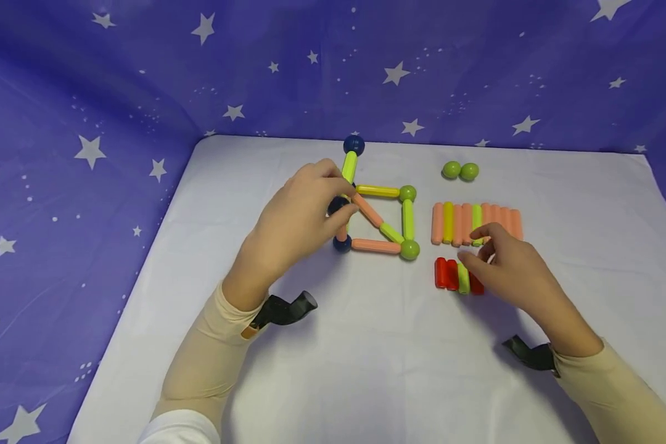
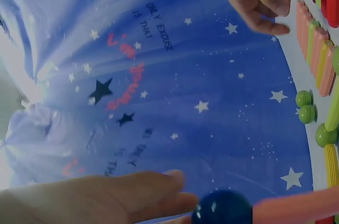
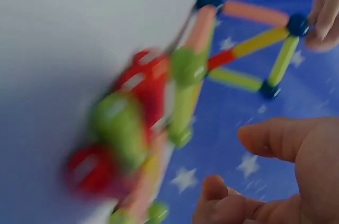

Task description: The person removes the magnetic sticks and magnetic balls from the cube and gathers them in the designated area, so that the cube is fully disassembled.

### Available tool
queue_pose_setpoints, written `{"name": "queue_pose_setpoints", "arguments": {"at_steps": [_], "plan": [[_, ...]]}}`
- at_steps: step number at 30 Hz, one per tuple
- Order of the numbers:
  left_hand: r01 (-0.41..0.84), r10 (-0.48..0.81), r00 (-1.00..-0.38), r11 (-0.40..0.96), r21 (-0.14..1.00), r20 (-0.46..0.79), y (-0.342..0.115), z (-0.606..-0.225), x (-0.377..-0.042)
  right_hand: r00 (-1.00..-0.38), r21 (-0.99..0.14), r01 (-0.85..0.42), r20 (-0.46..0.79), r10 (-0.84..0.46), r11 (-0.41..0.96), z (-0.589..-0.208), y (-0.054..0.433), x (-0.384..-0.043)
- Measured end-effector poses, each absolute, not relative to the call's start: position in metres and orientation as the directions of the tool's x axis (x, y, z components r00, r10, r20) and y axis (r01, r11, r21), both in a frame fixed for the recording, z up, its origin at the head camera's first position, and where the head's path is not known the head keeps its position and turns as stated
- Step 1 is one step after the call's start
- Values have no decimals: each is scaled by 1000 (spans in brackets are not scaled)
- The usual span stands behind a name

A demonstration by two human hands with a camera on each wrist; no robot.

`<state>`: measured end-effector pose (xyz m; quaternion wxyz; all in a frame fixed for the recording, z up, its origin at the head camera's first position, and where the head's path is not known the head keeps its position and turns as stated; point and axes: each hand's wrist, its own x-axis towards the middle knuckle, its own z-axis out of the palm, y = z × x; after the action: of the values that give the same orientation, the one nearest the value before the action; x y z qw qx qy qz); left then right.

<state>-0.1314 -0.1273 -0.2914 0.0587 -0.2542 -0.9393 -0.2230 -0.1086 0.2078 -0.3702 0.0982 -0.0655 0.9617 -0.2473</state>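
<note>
A frame of magnetic rods and balls stands upright in the middle. My left hand (image 1: 300,216) pinches a dark blue ball (image 1: 337,205) at its near upper corner. In the left wrist view its fingertips lie against that dark blue ball (image 2: 221,208), from which a salmon rod (image 2: 296,205) runs. My right hand (image 1: 510,265) hovers over the short rods, thumb and forefinger apart with nothing between them. Below it lie short red rods (image 1: 441,273) and a short green rod (image 1: 463,279). The right wrist view shows the gap between its thumb and fingers.
A row of long salmon rods (image 1: 437,223), with a yellow rod (image 1: 448,222) and a green one among them, lies beyond the short ones. Two green balls (image 1: 460,171) sit at the back. Starry blue cloth (image 1: 311,80) hangs behind the white table (image 1: 366,370).
</note>
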Motion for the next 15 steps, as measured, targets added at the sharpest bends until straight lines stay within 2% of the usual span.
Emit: {"name": "queue_pose_setpoints", "arguments": {"at_steps": [4,9,12,15], "plan": [[449,345,-892,755,478,292,-132,-293,-145,-965,-503,-244,42,-258,829,-362,171,-107],[350,222,-936,642,682,271,-144,-315,-181,-867,-534,-491,222,-446,689,-353,120,-112],[259,229,-957,395,882,178,-144,-332,-209,-800,-560,-586,289,-525,585,-348,93,-117],[149,295,-948,88,985,118,-134,-345,-234,-758,-546,-646,372,-536,534,-347,72,-120]]}}
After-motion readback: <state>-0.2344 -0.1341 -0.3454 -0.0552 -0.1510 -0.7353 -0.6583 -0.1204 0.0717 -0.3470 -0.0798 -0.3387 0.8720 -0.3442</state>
